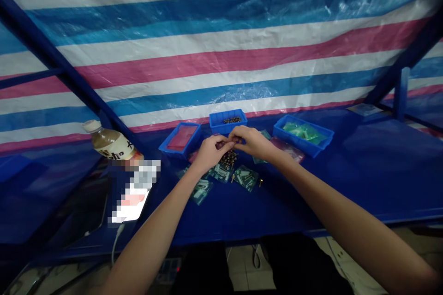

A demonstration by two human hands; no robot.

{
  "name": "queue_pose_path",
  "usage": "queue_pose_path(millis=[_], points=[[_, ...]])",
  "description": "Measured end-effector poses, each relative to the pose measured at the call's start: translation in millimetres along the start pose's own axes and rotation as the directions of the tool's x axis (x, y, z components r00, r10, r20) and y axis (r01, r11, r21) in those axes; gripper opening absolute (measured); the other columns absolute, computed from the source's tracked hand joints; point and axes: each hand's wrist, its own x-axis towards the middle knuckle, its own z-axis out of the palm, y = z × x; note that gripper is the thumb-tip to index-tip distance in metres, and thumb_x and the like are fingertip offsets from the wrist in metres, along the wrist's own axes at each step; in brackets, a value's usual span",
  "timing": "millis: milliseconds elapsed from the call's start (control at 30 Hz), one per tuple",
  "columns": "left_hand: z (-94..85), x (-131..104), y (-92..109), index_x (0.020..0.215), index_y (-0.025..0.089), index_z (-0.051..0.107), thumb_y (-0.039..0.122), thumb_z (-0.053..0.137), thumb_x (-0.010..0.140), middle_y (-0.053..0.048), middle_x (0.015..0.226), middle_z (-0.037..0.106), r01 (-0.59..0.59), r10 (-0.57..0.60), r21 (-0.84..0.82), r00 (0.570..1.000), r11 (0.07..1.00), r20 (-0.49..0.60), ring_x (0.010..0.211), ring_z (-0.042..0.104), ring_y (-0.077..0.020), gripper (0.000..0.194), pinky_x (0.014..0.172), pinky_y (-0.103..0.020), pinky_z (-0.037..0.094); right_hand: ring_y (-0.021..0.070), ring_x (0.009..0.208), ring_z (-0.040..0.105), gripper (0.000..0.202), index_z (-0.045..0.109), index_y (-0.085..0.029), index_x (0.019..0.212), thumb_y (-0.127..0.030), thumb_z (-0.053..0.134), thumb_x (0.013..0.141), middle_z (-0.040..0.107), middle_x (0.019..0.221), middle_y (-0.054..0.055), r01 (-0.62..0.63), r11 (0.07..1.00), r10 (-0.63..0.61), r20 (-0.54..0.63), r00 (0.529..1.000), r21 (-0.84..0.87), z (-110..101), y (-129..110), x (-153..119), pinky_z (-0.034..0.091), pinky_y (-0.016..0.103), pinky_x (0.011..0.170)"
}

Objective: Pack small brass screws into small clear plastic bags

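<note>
My left hand [212, 151] and my right hand [252, 141] meet fingertip to fingertip over the middle of the blue table. Both are closed in a pinch, and whatever lies between the fingers is too small or hidden to make out. Just below them is a heap of small brass-coloured metal pieces [229, 159]. Green-tinted clear packets with small pale parts inside surround the heap, one packet [245, 178] at its right and another packet [201, 191] at its lower left. A single brass piece [260, 183] lies apart on the table.
Beyond my hands stand a blue tray [173, 151] with pink packets, a blue tray [224, 129] with metal pieces and a blue tray [313, 151] with green packets. A bottle [110, 143] and a lit, cabled phone [129, 207] are at left. Striped sheeting [221, 55] hangs behind.
</note>
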Motion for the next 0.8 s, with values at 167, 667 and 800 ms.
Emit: queue_pose_path(millis=[167,667,800], points=[[-5.5,0.8,-2.0,0.093,0.022,0.070,0.037,0.061,0.084,-0.003,0.088,0.071,0.008,0.004,0.082,0.989,0.997,-0.146,0.078,0.058,-0.0171,0.020,0.072,-0.031,0.044,0.0138,0.075,0.058,0.019,0.059,-0.017,0.103,-0.017,0.052,0.085,0.066,0.088,0.004,-0.085,0.994,0.087,-0.029,0.996,0.065,-1.0,3.5,-1.3,0.043,0.025,0.070],[1.4,-0.4,-4.3,0.111,0.024,0.059,0.005,0.056,0.078,-0.002,0.098,0.066,-0.083,0.113,0.213,0.985,0.973,-0.133,0.093,0.054,-0.0198,0.039,0.084,-0.034,0.044,0.0130,0.063,0.056,0.011,0.064,-0.018,0.083,-0.023,0.055,0.082,0.066,0.072,0.002,-0.234,0.972,0.232,0.054,0.971,0.039,1.4,8.9,-3.0,0.039,0.024,0.058],[1.7,-2.2,-9.3,0.121,0.023,0.050,0.001,0.047,0.078,-0.005,0.104,0.061,-0.041,0.103,0.300,0.976,0.953,-0.193,0.094,0.052,-0.0207,0.049,0.086,-0.036,0.044,0.0130,0.062,0.057,0.009,0.065,-0.018,0.079,-0.023,0.058,0.078,0.066,0.070,0.002,-0.232,0.970,0.202,0.291,0.935,0.073,-3.4,8.7,-4.1,0.040,0.024,0.058]])
